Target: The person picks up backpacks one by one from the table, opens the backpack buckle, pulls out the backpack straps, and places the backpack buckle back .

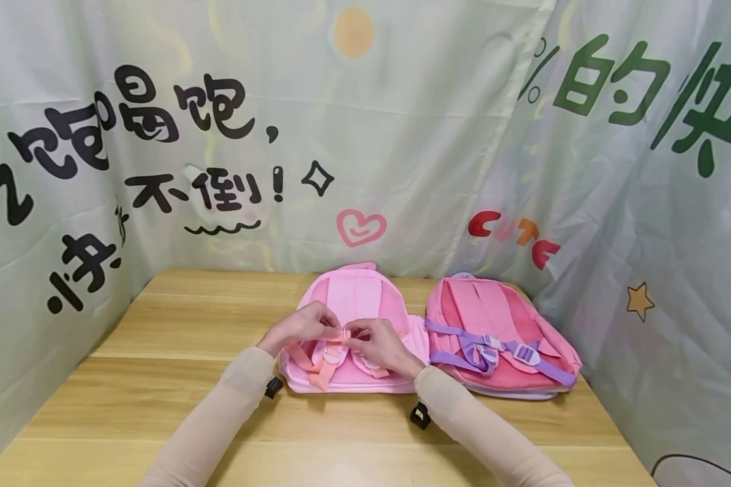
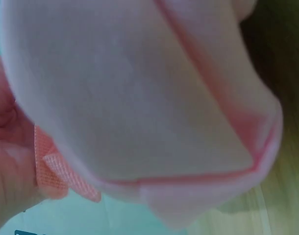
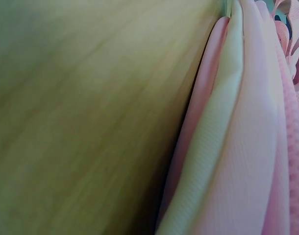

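Note:
A light pink backpack (image 1: pixel 356 294) lies on the table with its strap side up. Above its lower half, my left hand (image 1: pixel 307 323) pinches one end of a peach strap with a small buckle (image 1: pixel 344 334). My right hand (image 1: pixel 380 345) pinches the buckle from the other side, fingertips close to the left ones. Loose peach webbing (image 1: pixel 323 374) hangs below, by a white slider. In the left wrist view, pale pink fabric (image 2: pixel 125 98) hides most of the work, with peach webbing (image 2: pixel 51 166) beside the hand (image 2: pixel 12 166). The backpack's edge (image 3: pixel 247 122) fills the right wrist view's right side.
Just right of it lies a second, darker pink backpack (image 1: pixel 481 297) with purple straps (image 1: pixel 551 372) and buckles across it. The wooden table (image 1: pixel 176 379) runs back to a printed cloth (image 1: pixel 414 149) that hangs behind and at both sides.

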Demonstrator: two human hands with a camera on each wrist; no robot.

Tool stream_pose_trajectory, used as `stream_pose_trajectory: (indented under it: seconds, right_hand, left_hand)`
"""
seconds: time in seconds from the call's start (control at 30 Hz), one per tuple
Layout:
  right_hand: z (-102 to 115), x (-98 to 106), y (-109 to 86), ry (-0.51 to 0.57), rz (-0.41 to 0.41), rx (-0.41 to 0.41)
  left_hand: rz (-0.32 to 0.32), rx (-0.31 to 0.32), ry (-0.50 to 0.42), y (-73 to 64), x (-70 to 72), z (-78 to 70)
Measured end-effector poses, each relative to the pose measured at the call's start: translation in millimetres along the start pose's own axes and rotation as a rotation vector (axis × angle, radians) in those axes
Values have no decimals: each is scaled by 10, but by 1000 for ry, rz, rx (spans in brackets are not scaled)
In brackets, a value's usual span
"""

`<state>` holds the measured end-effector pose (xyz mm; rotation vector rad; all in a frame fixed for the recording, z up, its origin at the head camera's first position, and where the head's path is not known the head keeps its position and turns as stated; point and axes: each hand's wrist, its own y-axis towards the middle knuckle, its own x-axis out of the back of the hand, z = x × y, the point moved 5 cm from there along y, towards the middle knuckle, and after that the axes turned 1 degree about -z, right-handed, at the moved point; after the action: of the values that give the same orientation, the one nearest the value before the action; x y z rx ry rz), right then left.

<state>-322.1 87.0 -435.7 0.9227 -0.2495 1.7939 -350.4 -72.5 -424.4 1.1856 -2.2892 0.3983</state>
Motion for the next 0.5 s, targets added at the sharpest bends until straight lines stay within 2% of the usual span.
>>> stream_pose_trajectory:
  seconds: [0.33,0.5]
  right_hand:
    - [-25,-9,-5,30,3,-15]
    - [-28,-12,-6,31,-1,-6]
  left_hand:
    - [12,3,-8,6,-18,-6]
    - [2,46,-67,9,-19,32]
